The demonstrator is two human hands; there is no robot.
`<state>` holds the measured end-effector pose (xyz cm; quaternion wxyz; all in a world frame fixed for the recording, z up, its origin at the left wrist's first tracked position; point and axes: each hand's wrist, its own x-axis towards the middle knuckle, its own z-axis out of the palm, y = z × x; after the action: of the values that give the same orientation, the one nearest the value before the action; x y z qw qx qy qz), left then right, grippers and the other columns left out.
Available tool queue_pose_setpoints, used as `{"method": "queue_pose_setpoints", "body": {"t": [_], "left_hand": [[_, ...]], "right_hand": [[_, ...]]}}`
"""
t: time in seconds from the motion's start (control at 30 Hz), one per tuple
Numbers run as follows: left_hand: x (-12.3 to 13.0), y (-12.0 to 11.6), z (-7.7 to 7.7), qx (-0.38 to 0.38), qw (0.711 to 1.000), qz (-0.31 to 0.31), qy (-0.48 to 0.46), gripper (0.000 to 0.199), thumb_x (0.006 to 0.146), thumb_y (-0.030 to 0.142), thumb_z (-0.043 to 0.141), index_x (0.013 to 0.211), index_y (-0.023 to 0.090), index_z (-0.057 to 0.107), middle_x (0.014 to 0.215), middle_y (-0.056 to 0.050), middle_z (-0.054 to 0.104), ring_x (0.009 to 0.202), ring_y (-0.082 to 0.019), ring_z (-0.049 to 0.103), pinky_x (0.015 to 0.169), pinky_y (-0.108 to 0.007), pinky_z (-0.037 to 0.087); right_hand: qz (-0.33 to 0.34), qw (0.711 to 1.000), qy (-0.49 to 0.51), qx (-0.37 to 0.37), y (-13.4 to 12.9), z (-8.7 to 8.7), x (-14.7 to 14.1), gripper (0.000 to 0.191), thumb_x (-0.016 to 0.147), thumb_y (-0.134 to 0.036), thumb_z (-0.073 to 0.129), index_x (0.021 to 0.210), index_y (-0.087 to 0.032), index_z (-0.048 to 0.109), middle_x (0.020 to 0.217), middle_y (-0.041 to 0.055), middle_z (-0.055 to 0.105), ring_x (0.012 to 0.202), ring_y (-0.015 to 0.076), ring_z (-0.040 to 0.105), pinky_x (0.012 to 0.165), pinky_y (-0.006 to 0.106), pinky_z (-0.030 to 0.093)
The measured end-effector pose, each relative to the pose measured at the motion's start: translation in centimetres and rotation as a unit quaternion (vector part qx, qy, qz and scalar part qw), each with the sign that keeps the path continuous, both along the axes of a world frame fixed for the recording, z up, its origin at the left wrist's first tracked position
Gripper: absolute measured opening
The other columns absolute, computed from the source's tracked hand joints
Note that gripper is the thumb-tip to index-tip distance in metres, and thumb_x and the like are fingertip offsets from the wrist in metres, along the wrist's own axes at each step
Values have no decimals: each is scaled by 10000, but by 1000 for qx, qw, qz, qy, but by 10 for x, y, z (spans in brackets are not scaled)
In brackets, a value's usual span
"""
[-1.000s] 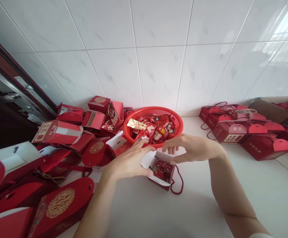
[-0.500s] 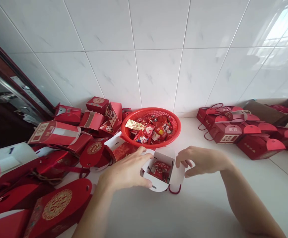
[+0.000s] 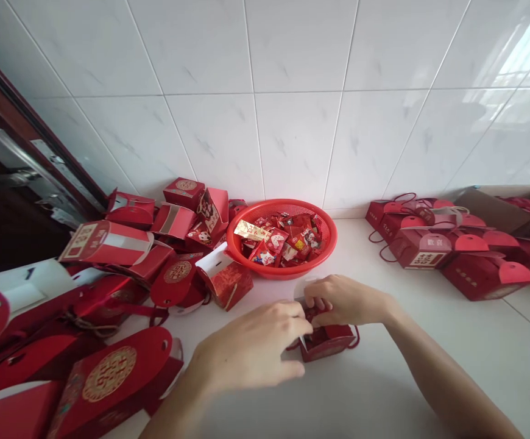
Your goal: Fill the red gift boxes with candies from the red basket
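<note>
A small red candy box with dark red cord loops stands on the white counter between my hands. Red packets inside show only in part beneath my fingers. My right hand has its fingers curled over the top of the box, pinching at a flap. On the left side, my left hand reaches to the edge, fingers bent at a white-lined flap and thumb held apart. Behind the box, a red plastic basket holds wrapped sweets, with a gold-wrapped one on top.
Red gift boxes lie piled at the left, some with open lids. Closed red boxes with cords stand in a group at the right, by a cardboard carton. A tiled wall rises behind; a dark door is at far left.
The candy box has been turned, so its red outside now faces me instead of its white open flaps. My right hand has moved left over its top; my left thumb has come off the flap.
</note>
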<state>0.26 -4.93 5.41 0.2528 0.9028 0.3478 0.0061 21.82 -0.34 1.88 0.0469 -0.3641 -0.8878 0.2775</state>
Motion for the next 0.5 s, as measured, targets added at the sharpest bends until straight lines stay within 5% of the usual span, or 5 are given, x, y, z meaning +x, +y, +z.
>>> {"method": "queue_pose_setpoints", "body": {"t": [0.2,0.4,0.5], "left_hand": [[32,-2,-19,87,993,-56,-55,241,870,432,701,919,198,738,962,-41,721,1021,-253,633,926,-353,476],[49,1,-39,152,982,-88,-65,197,966,235,563,881,161,724,913,-47,729,909,-203,670,912,-320,482],[46,3,-38,135,984,-83,-74,244,993,248,513,907,169,727,933,-43,712,848,-185,676,836,-302,505]], "right_hand": [[-48,997,59,20,5,5,26,159,818,-103,558,926,-191,636,867,28,708,765,155,652,671,249,458],[-130,988,-28,78,14,-1,34,345,769,-138,632,1105,-201,588,877,27,695,698,154,607,613,250,408],[-104,992,-41,63,16,-2,30,209,791,-132,603,990,-190,629,796,16,678,643,135,579,587,240,377]]}}
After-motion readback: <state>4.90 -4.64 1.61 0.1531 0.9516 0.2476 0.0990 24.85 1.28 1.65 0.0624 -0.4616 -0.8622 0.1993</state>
